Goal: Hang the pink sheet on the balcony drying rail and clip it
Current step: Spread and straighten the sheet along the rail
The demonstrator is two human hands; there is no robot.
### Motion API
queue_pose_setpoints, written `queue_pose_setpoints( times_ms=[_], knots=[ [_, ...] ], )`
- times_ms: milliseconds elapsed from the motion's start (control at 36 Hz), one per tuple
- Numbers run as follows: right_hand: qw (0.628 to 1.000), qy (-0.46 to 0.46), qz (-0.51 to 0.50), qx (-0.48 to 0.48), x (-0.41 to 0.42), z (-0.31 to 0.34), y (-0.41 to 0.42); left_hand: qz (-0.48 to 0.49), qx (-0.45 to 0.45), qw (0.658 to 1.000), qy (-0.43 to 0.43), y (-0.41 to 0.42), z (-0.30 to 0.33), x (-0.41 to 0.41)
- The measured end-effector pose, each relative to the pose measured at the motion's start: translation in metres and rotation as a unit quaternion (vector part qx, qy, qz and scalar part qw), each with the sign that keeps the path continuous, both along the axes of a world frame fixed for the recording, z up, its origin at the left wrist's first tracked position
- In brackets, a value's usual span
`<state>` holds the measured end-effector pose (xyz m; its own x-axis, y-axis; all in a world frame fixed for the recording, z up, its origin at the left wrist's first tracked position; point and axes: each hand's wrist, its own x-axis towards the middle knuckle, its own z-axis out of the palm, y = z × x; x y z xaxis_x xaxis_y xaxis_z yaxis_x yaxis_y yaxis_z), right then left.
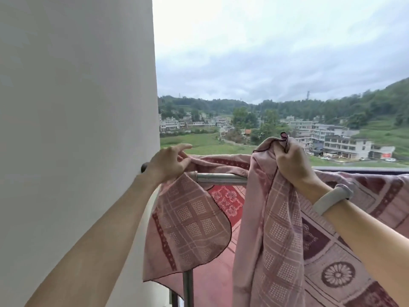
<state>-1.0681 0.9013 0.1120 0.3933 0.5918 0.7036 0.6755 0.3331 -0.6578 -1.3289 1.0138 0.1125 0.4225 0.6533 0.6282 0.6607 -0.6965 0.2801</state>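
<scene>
White wall (75,107) fills the left of the view, and beyond the balcony an overcast valley with low buildings is seen. Against that wall the left hand (170,162) is held at the rail's end, its grip pinching an edge of the pink sheet (190,220) between thumb and middle fingers while the forefinger is stretched out. The drying rail (221,179) runs level from left to right, and a bare stretch of it is shown between the two hands. Further right, the right hand (292,160) is raised above the rail, its grip curled tight round a bunched corner. The sheet's long axis is laid along the rail, draped over it on both sides. The bunched part is judged nearer the right hand, so spreading would be done leftward over the bare stretch. No clips are seen.
</scene>
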Motion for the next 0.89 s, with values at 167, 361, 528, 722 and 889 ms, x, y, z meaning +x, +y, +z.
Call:
queue_pose_setpoints(
  times_ms=[167, 361, 528, 722, 889],
  knots=[
    [1.000, -0.026, 0.010, 0.003, -0.010, 0.000, -0.006, -0.116, 0.011, 0.993, -0.010, -0.043, -0.041, -0.005],
    [0.999, -0.028, 0.023, -0.002, -0.009, -0.001, -0.008, -0.163, -0.065, 0.981, -0.081, -0.048, -0.023, 0.004],
    [0.986, 0.136, 0.018, 0.099, 0.006, 0.028, -0.007, -0.181, 0.042, 0.979, -0.080, -0.070, 0.006, 0.055],
    [0.985, 0.091, 0.104, 0.105, 0.024, 0.059, -0.029, -0.213, -0.005, 0.975, -0.070, -0.060, -0.012, 0.077],
    [0.929, 0.108, 0.300, -0.186, 0.012, 0.037, -0.045, -0.228, -0.081, 0.943, -0.230, -0.073, -0.002, 0.089]
  ],
)
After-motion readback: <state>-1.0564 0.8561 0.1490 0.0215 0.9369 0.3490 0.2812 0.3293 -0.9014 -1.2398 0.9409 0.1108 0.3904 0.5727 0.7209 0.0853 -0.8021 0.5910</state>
